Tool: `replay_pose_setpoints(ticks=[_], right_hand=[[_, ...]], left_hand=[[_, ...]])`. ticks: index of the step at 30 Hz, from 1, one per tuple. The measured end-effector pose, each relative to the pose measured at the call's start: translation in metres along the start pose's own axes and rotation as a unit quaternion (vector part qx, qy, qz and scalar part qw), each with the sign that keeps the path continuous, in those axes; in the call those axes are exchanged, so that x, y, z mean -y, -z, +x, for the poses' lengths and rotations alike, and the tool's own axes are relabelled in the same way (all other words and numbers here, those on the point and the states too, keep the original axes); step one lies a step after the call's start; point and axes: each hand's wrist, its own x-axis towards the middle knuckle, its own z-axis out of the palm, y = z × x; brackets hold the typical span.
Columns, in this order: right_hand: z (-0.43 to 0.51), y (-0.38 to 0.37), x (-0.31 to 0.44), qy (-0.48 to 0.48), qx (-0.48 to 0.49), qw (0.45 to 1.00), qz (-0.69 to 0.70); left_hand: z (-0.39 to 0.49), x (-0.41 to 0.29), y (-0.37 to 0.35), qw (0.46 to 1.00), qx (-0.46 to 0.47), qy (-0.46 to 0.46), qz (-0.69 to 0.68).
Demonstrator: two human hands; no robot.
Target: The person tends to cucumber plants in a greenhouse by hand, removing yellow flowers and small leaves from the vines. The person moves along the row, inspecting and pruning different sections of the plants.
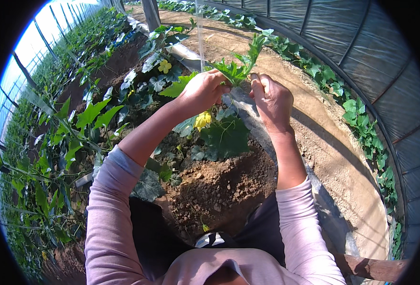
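A leafy cucurbit vine shoot point(236, 71) stands up between my two hands, with young bright-green leaves at its top. My left hand point(206, 89) has thumb and fingers closed around its stem. Pinched at the shoot's right side, my right hand point(273, 101) has its thumb pressed to the curled fingers. The small part it grips is mostly hidden. Just behind my left hand hangs a clear plastic string point(200, 35). A yellow flower point(202, 120) and a broad dark-green leaf point(227, 137) lie below my hands.
Crumbly brown soil point(213, 185) lies before my knees. Dense vines point(60, 142) fill the left side. A plastic sheet strip point(245, 107) borders a dirt path point(331, 142) on the right. Beyond are low plants point(359, 114) and a plastic greenhouse wall point(384, 57). A post point(150, 14) stands ahead.
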Motion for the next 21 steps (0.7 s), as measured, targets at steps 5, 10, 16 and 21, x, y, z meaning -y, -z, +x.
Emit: replay_pose_setpoints(ticks=[5,10,16,21], right_hand=[[0.020,0.044,-0.014,-0.145,-0.066,0.948,0.276],[-0.013,-0.025,-0.037,-0.096,0.144,0.969,0.175],[-0.014,-0.056,-0.025,-0.189,0.126,0.938,0.262],[-0.015,-0.057,-0.014,-0.226,0.069,0.872,0.429]], left_hand=[[0.000,0.017,-0.010,0.996,-0.029,0.014,-0.077],[0.007,0.014,-0.013,0.978,-0.057,0.071,-0.187],[0.011,0.008,-0.021,0.994,-0.101,-0.031,-0.023],[0.012,0.019,-0.007,0.983,-0.179,-0.017,0.029]])
